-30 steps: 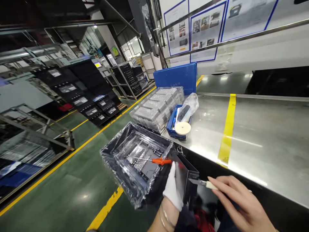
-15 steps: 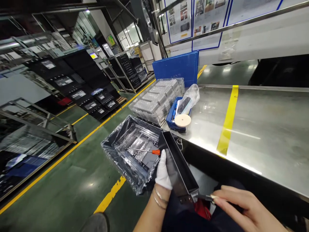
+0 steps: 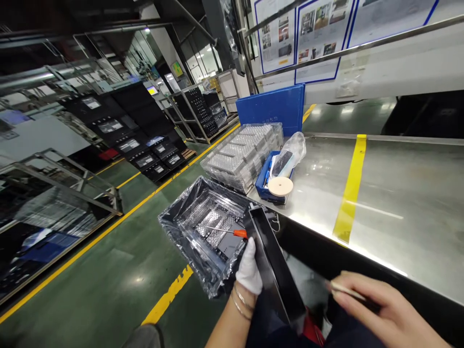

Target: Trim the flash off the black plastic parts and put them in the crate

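My left hand (image 3: 249, 270), in a white glove, is closed on a long, narrow black metal channel (image 3: 281, 273) with an open top. The channel slants down toward my lap. My bare right hand (image 3: 384, 307) pinches a thin tool (image 3: 348, 290) with a pale edge, just right of the channel's near end and apart from it; blur hides its exact kind. Beside my left fingertips, a screwdriver (image 3: 239, 233) with an orange handle points left over a plastic-lined black bin (image 3: 184, 203). Whether it rests in the bin or touches my hand, I cannot tell.
The steel table (image 3: 406, 193) with a yellow stripe spans the right. At its left end stand a blue bin (image 3: 263, 186) with a pale disc (image 3: 280, 186), plastic-wrapped trays (image 3: 235, 157) and a blue panel (image 3: 271, 108). Stacked black boxes (image 3: 137, 130) and a metal rack (image 3: 97, 179) are on the left.
My right hand has drawn the thin tool up and right, away from the channel's near end. That end has tipped lower. The whole view has shifted slightly.
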The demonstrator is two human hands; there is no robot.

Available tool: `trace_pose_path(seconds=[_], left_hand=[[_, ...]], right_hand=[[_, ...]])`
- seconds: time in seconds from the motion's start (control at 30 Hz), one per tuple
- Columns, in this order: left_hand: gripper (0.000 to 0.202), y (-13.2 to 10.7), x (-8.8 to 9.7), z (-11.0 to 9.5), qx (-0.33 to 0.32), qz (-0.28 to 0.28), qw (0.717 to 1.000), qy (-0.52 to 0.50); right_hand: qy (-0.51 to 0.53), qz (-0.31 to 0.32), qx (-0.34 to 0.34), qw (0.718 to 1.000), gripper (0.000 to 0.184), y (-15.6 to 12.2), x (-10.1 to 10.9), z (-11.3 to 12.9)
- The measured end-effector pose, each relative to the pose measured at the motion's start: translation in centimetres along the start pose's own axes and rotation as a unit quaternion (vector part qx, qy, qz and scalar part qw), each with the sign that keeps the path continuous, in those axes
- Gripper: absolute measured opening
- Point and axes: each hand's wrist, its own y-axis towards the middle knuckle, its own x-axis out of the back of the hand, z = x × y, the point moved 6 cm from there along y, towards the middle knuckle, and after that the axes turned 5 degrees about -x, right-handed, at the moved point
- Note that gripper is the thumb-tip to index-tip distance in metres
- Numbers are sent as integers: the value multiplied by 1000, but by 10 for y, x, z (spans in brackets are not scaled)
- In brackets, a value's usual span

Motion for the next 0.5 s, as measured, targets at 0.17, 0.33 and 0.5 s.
trace_pose_path(seconds=[0.17, 0.33, 0.5], left_hand=[[66, -12, -19, 42, 85, 62, 994, -7], [58, -23, -36, 52, 157, 91, 982, -48], [19, -15, -26, 33, 130, 55, 990, 0]], right_hand=[[-23, -121, 36, 992, 26, 42, -13, 10], [-115, -173, 122, 971, 23, 47, -31, 25], [-320, -166, 148, 921, 23, 35, -42, 54]])
